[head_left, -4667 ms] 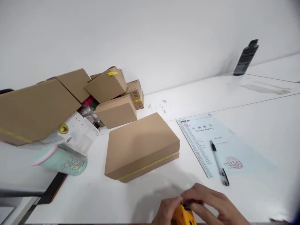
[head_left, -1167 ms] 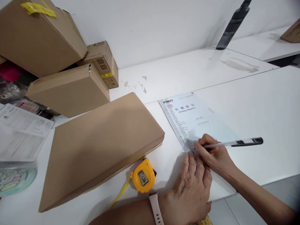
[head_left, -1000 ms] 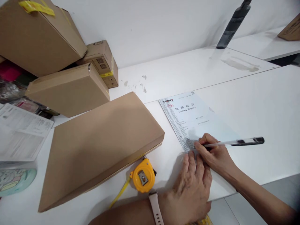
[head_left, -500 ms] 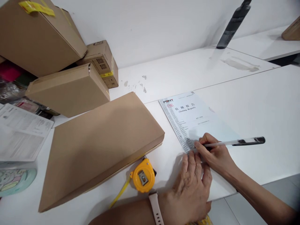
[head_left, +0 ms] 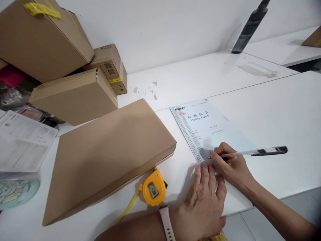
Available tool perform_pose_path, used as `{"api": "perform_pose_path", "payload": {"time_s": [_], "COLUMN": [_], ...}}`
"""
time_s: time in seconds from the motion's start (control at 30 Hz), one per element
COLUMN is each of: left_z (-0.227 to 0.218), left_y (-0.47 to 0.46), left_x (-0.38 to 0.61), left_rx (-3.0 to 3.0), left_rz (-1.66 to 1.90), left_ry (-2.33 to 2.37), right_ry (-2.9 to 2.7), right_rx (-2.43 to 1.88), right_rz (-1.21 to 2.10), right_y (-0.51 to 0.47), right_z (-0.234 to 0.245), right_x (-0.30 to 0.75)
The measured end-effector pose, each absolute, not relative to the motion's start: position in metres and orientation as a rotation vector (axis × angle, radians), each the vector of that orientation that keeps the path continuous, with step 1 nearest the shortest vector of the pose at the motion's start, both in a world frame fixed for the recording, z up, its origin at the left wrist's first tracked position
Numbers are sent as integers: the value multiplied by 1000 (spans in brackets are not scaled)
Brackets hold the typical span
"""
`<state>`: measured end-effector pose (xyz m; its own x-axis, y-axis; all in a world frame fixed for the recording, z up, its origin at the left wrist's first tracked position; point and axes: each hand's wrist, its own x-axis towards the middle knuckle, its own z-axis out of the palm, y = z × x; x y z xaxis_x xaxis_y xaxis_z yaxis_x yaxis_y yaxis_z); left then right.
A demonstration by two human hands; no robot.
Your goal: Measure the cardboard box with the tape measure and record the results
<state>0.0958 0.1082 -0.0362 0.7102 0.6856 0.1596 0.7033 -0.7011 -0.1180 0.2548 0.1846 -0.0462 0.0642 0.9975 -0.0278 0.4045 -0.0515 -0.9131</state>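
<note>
A printed report sheet (head_left: 213,125), headed "Testing Report", lies on the white table with small handwriting in columns along its left side. My right hand (head_left: 232,165) grips a clear pen (head_left: 250,153) with a black cap on its back end, its tip on or just above the lower left of the sheet. Flat on the sheet's bottom edge rests my left hand (head_left: 204,197), fingers stretched out, with a pink watch strap (head_left: 167,222) round the wrist. Left of that hand sits a yellow tape measure (head_left: 153,189), some of its tape pulled out.
A flat cardboard box (head_left: 112,157) lies left of the sheet. Behind it stand several cartons (head_left: 75,93). Printed papers (head_left: 23,140) and a pale green patterned item (head_left: 18,192) are at the far left. A dark bottle (head_left: 249,28) stands by the wall.
The pen and my right hand have shifted slightly to the right, by a very small amount. My left hand stays in place on the sheet.
</note>
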Motion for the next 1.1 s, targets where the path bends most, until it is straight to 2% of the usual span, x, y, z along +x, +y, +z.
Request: {"api": "perform_pose_path", "payload": {"time_s": [1.1], "left_z": [-37], "left_y": [107], "left_x": [96], "left_rx": [-2758], "left_rz": [-133], "left_ry": [-1126], "right_ry": [-1452], "right_rx": [-1590], "right_rz": [925], "right_y": [186], "right_z": [-48], "right_x": [254]}}
